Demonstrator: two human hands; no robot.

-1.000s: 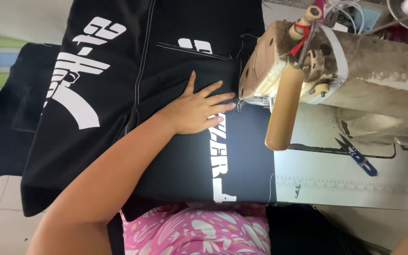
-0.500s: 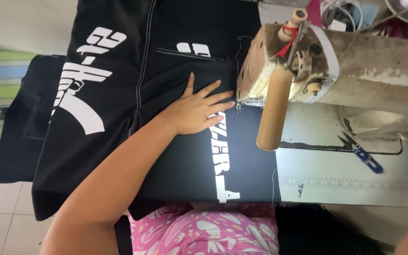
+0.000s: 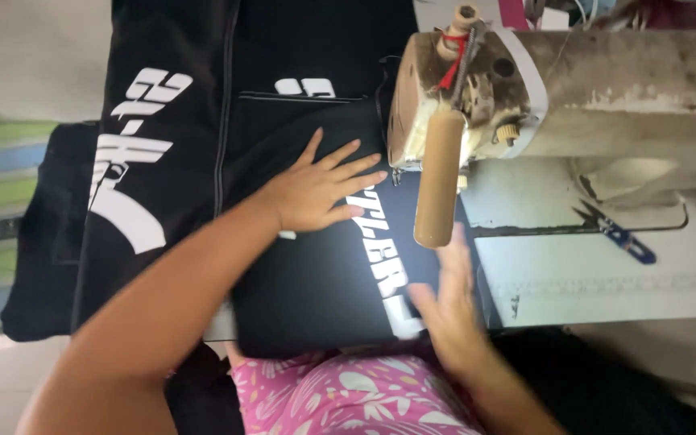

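The right hand is blurred, so its fingers are hard to make out; it lies flat and open on the near edge of the black garment, gripping nothing. A worn wooden handle hanging off the sewing machine hides the cloth just beyond that hand. The left hand is spread flat, fingers apart, pressing the garment beside the machine head. The garment runs lengthwise away from both hands, its far end cut off by the frame (white printing crosses it). Blue-handled snips lie well right of the right hand.
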